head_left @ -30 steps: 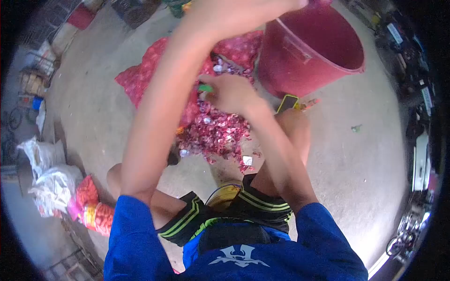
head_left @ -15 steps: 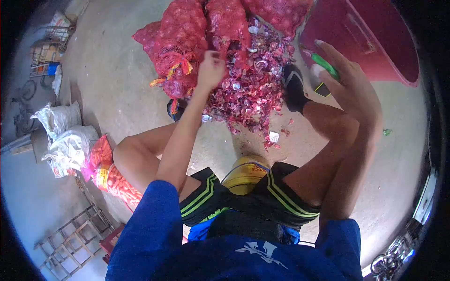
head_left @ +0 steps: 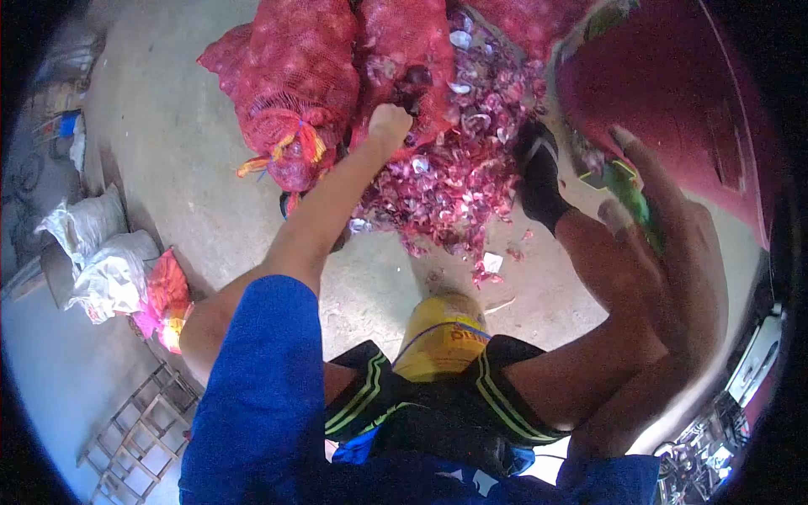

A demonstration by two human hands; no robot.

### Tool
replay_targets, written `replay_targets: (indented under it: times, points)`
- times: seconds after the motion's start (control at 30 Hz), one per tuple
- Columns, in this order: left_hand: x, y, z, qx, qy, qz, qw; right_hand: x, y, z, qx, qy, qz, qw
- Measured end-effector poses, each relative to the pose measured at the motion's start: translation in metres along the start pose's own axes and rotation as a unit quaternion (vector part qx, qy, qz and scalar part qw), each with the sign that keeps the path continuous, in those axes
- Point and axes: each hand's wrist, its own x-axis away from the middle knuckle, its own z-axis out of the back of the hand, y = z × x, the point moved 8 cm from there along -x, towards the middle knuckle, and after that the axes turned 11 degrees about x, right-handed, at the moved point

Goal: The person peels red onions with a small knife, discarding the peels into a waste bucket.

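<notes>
My left hand (head_left: pixel 391 126), fingers curled closed, is at the opening of a red mesh bag (head_left: pixel 408 42) of red onions; what it grips, if anything, is hidden. A pile of loose onion skins (head_left: pixel 446 185) lies just below and right of it. My right hand (head_left: pixel 673 244) is blurred, raised over my right leg. Between its thumb and fingers sits a green-handled tool (head_left: pixel 635 202); no blade can be made out. Beyond that hand stands a large dark red tub (head_left: pixel 673 93).
A tied mesh bag (head_left: pixel 295 67) of onions stands at the left, another bag (head_left: pixel 534 25) at the back. Between my legs is a yellow bucket (head_left: pixel 442 337). White sacks (head_left: pixel 109 261) and a wooden rack (head_left: pixel 139 429) are along the left wall.
My right hand has moved down and right, away from the skins, with the green-handled tool. My left hand has shifted slightly right and down at the bag opening. The view has tilted.
</notes>
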Motion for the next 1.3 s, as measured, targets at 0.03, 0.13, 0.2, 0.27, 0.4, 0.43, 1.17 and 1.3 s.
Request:
replay_targets:
  times: [0.03,0.13,0.2,0.27,0.4,0.43,1.17,1.3]
  points:
    - [-0.004,0.001,-0.001,-0.003,0.002,0.003,1.0,-0.003,-0.001,0.0,-0.038,0.0,0.017,0.999]
    - [-0.007,0.001,-0.015,0.05,-0.017,0.068,0.996,-0.011,-0.01,0.001,-0.039,-0.004,-0.001,0.999]
    - [-0.005,0.0,-0.023,0.075,0.051,0.091,0.992,-0.011,-0.015,0.002,-0.037,-0.013,-0.024,0.999]
    - [-0.005,-0.001,-0.029,0.11,0.073,0.103,0.986,-0.005,-0.015,0.0,-0.028,0.045,0.013,0.999]
    - [0.029,0.01,-0.001,0.192,0.146,0.119,0.963,-0.002,-0.017,0.002,0.041,0.053,0.047,0.997]
    - [0.031,0.009,0.007,0.191,0.151,0.118,0.963,-0.001,-0.017,0.005,0.029,0.065,0.043,0.997]
    - [0.335,0.034,0.23,0.982,0.153,-0.097,0.051,0.014,-0.146,0.012,-0.158,0.227,0.313,0.908]
    - [0.359,0.021,0.256,0.964,0.191,-0.168,0.074,0.023,-0.169,0.014,-0.182,0.223,0.33,0.899]
